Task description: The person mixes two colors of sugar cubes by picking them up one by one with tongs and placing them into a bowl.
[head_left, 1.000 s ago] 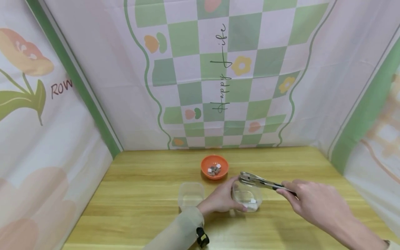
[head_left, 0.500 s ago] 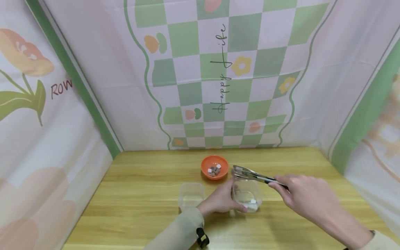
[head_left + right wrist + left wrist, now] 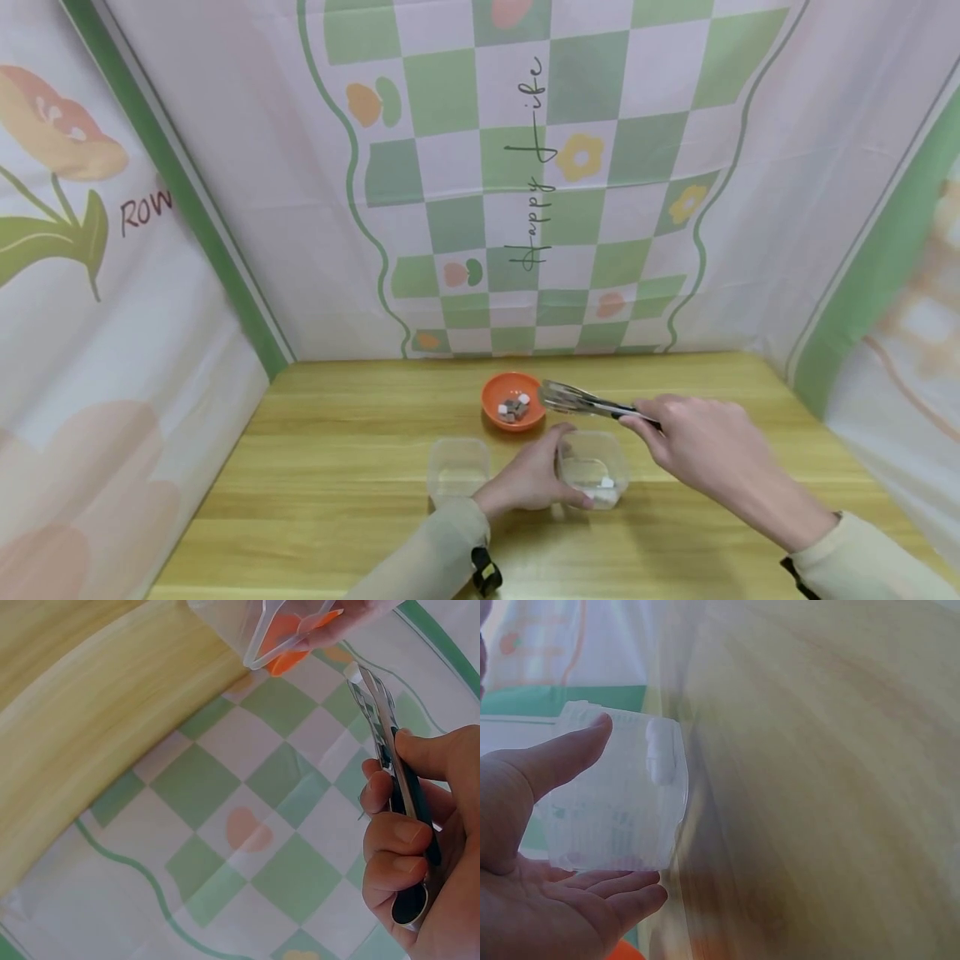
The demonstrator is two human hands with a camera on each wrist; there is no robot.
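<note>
My left hand point(image 3: 528, 479) holds a clear plastic container point(image 3: 611, 457) on the table, thumb and fingers on its sides. Several white cubes point(image 3: 659, 751) lie in that container. My right hand point(image 3: 697, 435) grips metal tongs point(image 3: 581, 402) with black handles, fingers curled round them in the right wrist view. The tongs' tips are over the right rim of an orange bowl point(image 3: 491, 419), their arms close together. A pale patch shows at the tips; I cannot tell whether it is a cube or glare. Inside the bowl lie grey cubes point(image 3: 512, 412) and white cubes point(image 3: 523, 400).
A second clear container point(image 3: 459, 454) stands to the left, partly behind my left forearm. The wooden table point(image 3: 337, 467) ends at a patterned cloth backdrop point(image 3: 517, 225), and cloth walls rise on both sides.
My right hand has moved left and away from me, carrying the tongs from over the right container to the orange bowl's rim. My left hand and the container have stayed in place.
</note>
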